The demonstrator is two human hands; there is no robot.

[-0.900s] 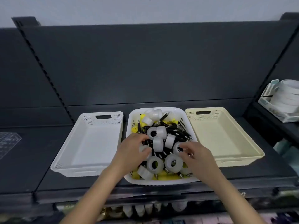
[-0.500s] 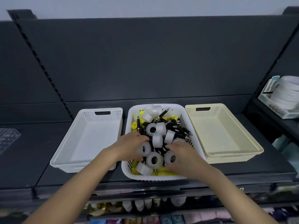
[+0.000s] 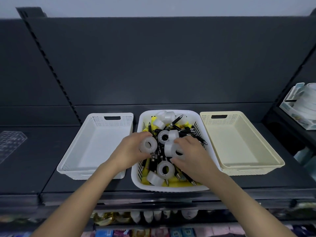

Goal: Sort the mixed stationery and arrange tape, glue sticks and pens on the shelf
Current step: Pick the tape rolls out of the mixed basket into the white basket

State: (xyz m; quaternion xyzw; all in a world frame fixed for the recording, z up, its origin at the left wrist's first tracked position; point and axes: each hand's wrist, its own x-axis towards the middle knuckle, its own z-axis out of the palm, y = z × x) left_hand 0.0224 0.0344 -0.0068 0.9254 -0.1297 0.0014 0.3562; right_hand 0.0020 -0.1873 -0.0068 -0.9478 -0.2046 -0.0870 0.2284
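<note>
Left grip (image 3: 130,151) curls round a white tape roll (image 3: 149,145) at the left side of the middle basket (image 3: 171,189), while right grip (image 3: 193,156) closes on a second tape roll (image 3: 169,147) in the pile. Black pens (image 3: 177,119), yellow glue sticks (image 3: 145,173) and other rolls lie jumbled in that basket. A white basket (image 3: 95,146) stands just left of it and a cream basket (image 3: 239,144) just right, all on the dark shelf (image 3: 34,159).

left hand (image 3: 129,150) grips tape roll (image 3: 148,145) | right hand (image 3: 194,157) curls round second roll (image 3: 169,148), possibly two | middle basket (image 3: 171,189) beneath
</note>
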